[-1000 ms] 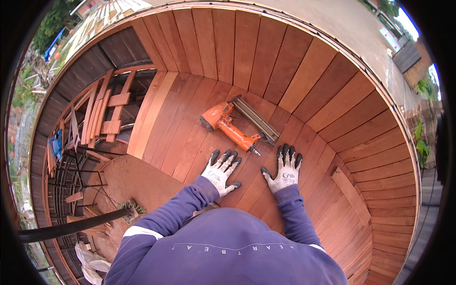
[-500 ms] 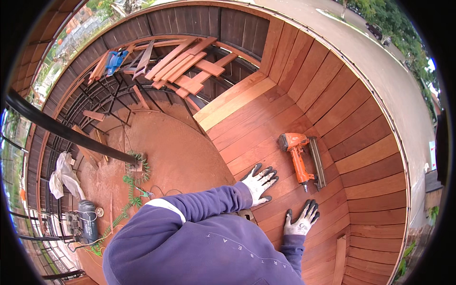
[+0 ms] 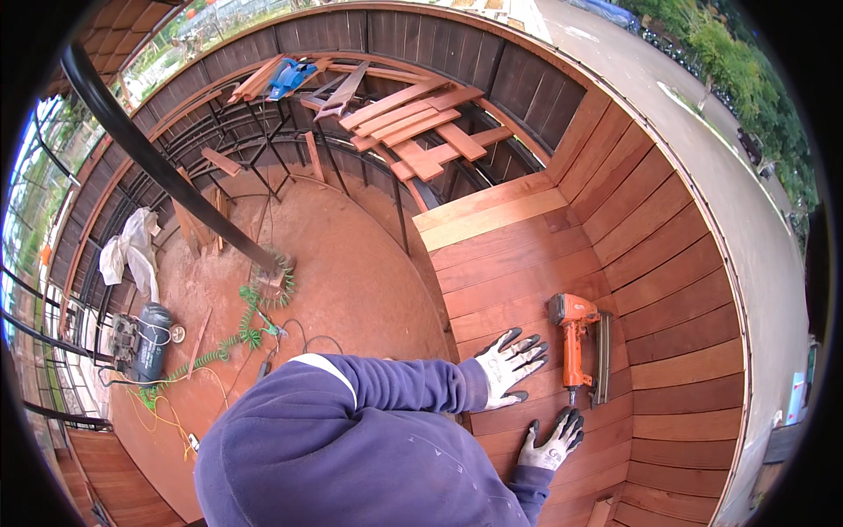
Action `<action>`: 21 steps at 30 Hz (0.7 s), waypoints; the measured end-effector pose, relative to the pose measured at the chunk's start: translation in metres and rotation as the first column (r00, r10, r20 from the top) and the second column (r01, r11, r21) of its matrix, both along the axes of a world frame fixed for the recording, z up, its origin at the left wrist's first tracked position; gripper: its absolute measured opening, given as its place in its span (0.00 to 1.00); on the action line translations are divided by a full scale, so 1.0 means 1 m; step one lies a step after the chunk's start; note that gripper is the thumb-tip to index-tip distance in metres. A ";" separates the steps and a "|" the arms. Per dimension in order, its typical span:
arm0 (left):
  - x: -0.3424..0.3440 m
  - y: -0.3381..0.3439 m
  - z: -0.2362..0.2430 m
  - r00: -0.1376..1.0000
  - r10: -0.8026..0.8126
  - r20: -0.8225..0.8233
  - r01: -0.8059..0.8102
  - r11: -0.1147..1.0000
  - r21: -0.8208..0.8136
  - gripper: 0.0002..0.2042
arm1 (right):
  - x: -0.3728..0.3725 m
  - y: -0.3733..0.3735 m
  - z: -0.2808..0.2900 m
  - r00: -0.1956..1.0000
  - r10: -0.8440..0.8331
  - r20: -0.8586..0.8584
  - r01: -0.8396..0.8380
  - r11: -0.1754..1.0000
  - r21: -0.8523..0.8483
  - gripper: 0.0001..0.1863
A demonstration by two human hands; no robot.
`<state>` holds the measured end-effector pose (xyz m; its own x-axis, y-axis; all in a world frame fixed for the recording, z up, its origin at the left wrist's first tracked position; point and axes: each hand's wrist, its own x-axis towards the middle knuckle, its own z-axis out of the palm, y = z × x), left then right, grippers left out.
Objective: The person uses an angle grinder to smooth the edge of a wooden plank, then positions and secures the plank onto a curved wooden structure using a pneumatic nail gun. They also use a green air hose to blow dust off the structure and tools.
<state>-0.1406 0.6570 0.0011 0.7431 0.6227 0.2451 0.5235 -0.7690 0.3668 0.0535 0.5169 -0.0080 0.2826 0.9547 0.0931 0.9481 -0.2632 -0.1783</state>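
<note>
Both my hands wear white work gloves with dark fingertips. My left hand (image 3: 507, 369) lies flat with fingers spread on the reddish wooden bench planks (image 3: 492, 278), holding nothing. Nearer to me, my right hand (image 3: 552, 445) also rests open on the planks, its fingers stretched out. An orange nail gun (image 3: 573, 338) lies on its side just beyond my hands, its dark magazine to the right. The gun's metal air fitting points toward my right hand, and a small gap seems to separate them.
A slatted wooden backrest (image 3: 672, 303) curves along the right. Loose boards (image 3: 408, 119) and a blue power tool (image 3: 288, 77) lie on the bare frame at the back. A black pole (image 3: 167, 167) crosses the left. A green coiled hose (image 3: 250, 329) and an air compressor (image 3: 151, 342) are on the floor.
The view has shifted, so the nail gun and bench appear lower and the hands sit differently in the picture. Both hands stay open on the planks, my left one now closer to the nail gun.
</note>
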 end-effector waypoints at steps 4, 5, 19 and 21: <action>-0.007 0.012 -0.031 0.994 0.049 -0.094 -0.052 0.998 -0.030 0.36 | 0.013 0.005 0.057 0.998 -0.055 0.036 0.043 0.959 0.279 0.35; -0.006 0.012 -0.036 0.994 0.045 -0.104 -0.049 0.998 -0.034 0.36 | 0.016 0.004 0.068 0.996 -0.084 0.041 0.064 0.931 0.358 0.35; -0.005 0.011 -0.033 0.986 0.037 -0.160 -0.040 0.999 -0.016 0.37 | 0.045 -0.008 -0.003 0.976 -0.165 0.141 0.181 0.978 -0.106 0.45; -0.004 0.011 -0.034 0.986 0.026 -0.165 -0.029 0.999 -0.014 0.37 | 0.040 -0.015 0.000 0.978 -0.183 0.095 0.188 0.981 -0.045 0.44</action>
